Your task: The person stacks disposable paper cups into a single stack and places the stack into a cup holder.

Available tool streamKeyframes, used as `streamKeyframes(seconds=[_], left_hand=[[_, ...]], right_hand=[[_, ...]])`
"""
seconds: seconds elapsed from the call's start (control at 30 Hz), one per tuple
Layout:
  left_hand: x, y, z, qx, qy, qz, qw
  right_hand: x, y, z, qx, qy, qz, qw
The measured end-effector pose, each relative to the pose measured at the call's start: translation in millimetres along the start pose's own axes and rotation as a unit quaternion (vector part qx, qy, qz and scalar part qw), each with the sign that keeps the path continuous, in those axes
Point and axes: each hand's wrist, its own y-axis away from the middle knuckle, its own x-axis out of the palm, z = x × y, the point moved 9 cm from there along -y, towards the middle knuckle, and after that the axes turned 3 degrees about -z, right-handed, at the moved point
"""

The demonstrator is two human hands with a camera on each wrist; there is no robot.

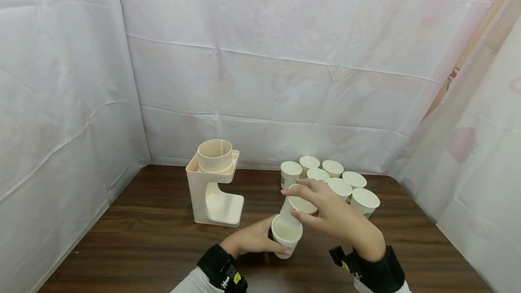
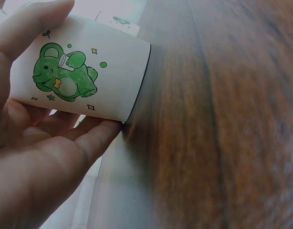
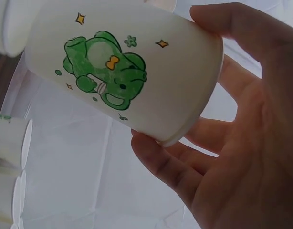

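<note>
My left hand [image 1: 254,238] grips a white paper cup [image 2: 115,62] upright at the front of the dark wooden table, thumb on the near side and fingers behind. A green bear print shows on it in the left wrist view. Doubled rims suggest that more than one cup is nested there. Just above and behind it, my right hand [image 1: 333,211] holds another paper cup [image 3: 175,90] by its rim end, tilted, with its base close to the lower cup's mouth. Whether that base is inside the mouth, I cannot tell.
Several white paper cups [image 1: 364,198] stand upright in a group at the back right, partly hidden by the right hand. Left of the hands is a cream plastic stand [image 1: 199,198] with a round holder [image 1: 215,159] on top. White cloth [image 1: 260,85] hangs around the table.
</note>
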Motion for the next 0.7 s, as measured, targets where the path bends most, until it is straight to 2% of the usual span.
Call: streamKeyframes(seconds=[0.13,0.4,0.7], left_hand=[[0.1,-0.9,-0.2,-0.001,-0.004,0.001,1.0],[0.4,-0.9,0.6,-0.005,-0.002,0.008,1.0],[-0.8,-1.0,2.3,0.004,0.011,0.011,0.9999]], right_hand=[[4.2,1.8,8.6,-0.017,-0.013,0.018,1.0],[17.7,7.4,9.7,0.012,-0.034,0.074,0.997],[38.6,8.7,5.7,0.038,-0.039,0.117,0.992]])
